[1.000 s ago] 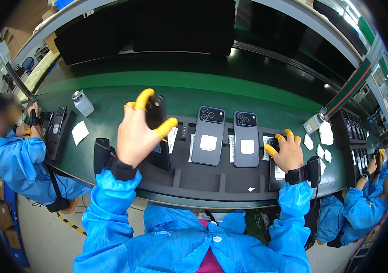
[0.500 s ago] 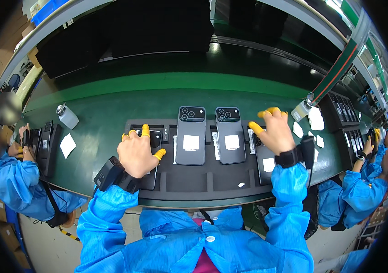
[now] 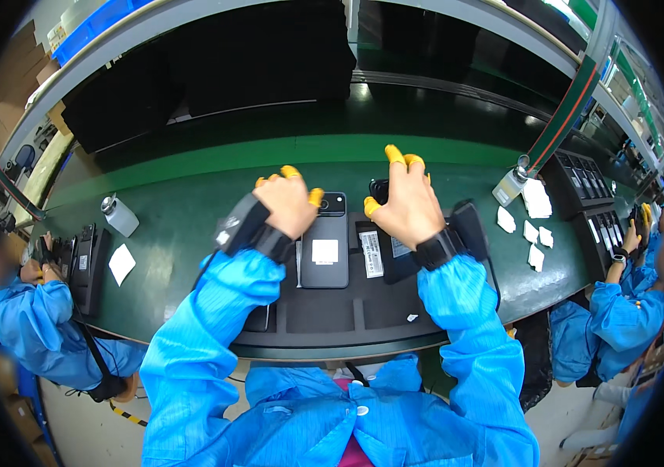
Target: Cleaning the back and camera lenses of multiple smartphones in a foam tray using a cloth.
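- Phone (image 3: pixel 325 265), white-labelled, lies in black tray (image 3: pixel 316 315); left hand (image 3: pixel 289 204) near its upper corner, finger closure unclear.
- Right hand (image 3: pixel 407 202): fingers gripping 2nd, darker phone (image 3: pixel 400 269). Best: edge hold, off camera glass.

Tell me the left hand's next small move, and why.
Probably close the left hand on the grey phone: the yellow-capped thumb overlaps the phone's camera end in this view, the phone lies in the black tray, and the right hand is at the neighbouring dark phone.
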Tool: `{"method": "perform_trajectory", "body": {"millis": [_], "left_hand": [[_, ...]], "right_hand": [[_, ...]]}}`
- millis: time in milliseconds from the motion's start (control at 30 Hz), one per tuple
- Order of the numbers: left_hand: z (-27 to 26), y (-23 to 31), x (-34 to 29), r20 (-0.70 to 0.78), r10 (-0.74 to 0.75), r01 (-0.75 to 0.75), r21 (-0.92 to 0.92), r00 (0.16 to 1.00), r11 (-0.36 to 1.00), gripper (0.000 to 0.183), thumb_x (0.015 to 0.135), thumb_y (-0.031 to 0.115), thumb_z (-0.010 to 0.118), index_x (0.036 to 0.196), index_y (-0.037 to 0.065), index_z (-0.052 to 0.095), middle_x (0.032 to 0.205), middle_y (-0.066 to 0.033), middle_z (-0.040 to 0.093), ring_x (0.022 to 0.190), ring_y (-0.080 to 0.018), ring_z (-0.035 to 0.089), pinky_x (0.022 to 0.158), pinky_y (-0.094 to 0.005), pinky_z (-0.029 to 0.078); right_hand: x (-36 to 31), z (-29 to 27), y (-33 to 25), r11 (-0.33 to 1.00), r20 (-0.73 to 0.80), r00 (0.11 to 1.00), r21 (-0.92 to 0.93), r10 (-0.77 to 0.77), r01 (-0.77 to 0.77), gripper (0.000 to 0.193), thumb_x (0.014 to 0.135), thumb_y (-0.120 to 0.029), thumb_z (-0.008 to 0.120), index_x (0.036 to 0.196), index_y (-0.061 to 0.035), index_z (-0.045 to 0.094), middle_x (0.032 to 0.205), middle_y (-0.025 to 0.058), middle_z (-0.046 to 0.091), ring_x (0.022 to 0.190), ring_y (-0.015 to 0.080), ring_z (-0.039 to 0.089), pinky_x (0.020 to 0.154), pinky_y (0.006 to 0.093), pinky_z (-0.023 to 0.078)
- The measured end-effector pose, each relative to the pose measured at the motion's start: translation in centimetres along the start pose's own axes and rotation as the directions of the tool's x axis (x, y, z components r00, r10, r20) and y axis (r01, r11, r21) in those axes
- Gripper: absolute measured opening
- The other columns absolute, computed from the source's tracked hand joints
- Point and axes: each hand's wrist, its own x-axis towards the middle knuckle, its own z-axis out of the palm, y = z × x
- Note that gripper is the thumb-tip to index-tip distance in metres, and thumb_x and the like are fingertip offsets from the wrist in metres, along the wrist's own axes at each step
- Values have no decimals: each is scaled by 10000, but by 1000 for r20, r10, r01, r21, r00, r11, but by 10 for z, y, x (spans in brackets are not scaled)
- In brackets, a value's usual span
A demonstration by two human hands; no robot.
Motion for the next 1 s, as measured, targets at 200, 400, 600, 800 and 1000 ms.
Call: {"method": "perform_trajectory", "body": {"millis": [200, 400, 600, 800, 1000], "left_hand": [[21, 42, 14, 146, 42, -41, -7, 988, 999, 673, 737, 580, 682, 984, -45, 659, 835, -187, 694, 821, -324, 679, 783, -418, 512], [-34, 25, -7, 21, 204, -155, -576, 979, 803, 792, 633, 368, 816, 1230, -66, 530, 942, -199, 673, 893, -368, 659, 823, -407, 522], [-68, -22, -67, -133, 509, -312, -907, 850, 284, 1003, 587, 58, 867, 1448, 24, 354, 1356, -170, 519, 1313, -278, 464, 1116, -406, 325], [-57, -31, -86, -156, 473, -254, -956, 867, 151, 1070, 572, 30, 868, 1478, 48, 299, 1397, -156, 478, 1350, -277, 414, 1156, -411, 256], [-50, -36, -77, -281, 515, -424, -887, 810, 184, 974, 593, 100, 881, 1435, 79, 391, 1392, -168, 468, 1316, -318, 434, 1113, -417, 318]], "right_hand": [[-25, -25, 8, 957, -161, 974, 215, -161, 193, 857, 693, -93, 771, 1403, 54, 313, 1324, 315, 379, 1189, 476, 476, 975, 447, 459], [-46, -29, 41, 595, -170, 952, 748, -256, 294, 1112, 558, 46, 845, 1480, -39, 229, 1422, 156, 355, 1258, 298, 474, 1111, 414, 365], [-54, -25, 37, 419, -146, 904, 849, -401, 323, 1152, 532, 82, 824, 1496, -42, 206, 1442, 134, 342, 1266, 288, 470, 1111, 405, 352], [-59, -20, 37, 389, -134, 879, 859, -457, 333, 1133, 535, 90, 812, 1493, -32, 220, 1443, 130, 337, 1267, 283, 472, 1103, 408, 354], [-53, -24, 37, 594, -163, 771, 547, -616, 590, 1061, 535, 19, 858, 1449, -84, 328, 1456, 151, 309, 1311, 311, 417, 1094, 426, 360]]}}
